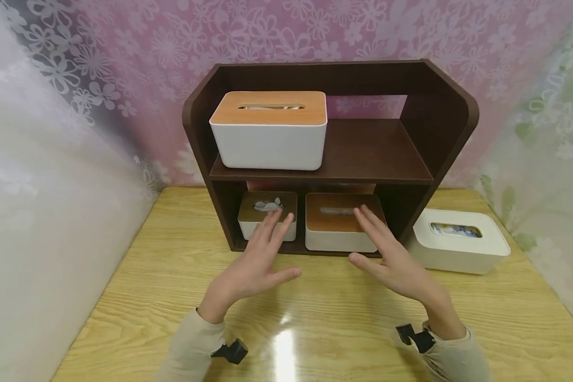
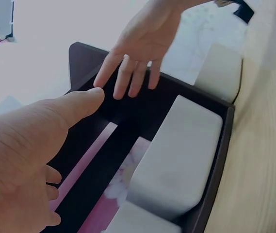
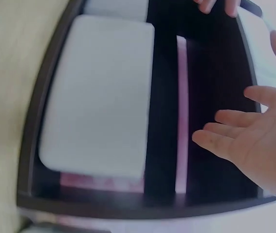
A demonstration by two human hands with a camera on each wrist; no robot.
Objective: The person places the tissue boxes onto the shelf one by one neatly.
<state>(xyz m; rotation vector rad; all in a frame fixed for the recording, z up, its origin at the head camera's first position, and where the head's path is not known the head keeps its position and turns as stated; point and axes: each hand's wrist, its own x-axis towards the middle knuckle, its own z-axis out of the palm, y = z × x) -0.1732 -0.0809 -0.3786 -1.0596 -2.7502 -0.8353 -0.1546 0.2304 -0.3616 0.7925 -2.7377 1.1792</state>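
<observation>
Both hands are held out over the table in front of a dark brown two-tier shelf, fingers straight and thumbs spread, with nothing in either one. In the head view my left hand (image 1: 250, 273) overlaps a small tissue box (image 1: 247, 228) with a wood-toned lid on the lower tier, a tissue poking from its slot. My right hand (image 1: 401, 268) overlaps the right side of a wider white tissue box (image 1: 336, 242) with a brown lid, on the same tier. A large white tissue box (image 1: 272, 146) with an orange-brown wooden lid sits at the left of the upper tier.
An all-white tissue box (image 1: 458, 257) stands on the wooden table (image 1: 138, 297), right of the shelf (image 1: 372, 146). Behind the shelf hangs a pink floral backdrop (image 1: 277, 32). Pale walls flank the table on both sides.
</observation>
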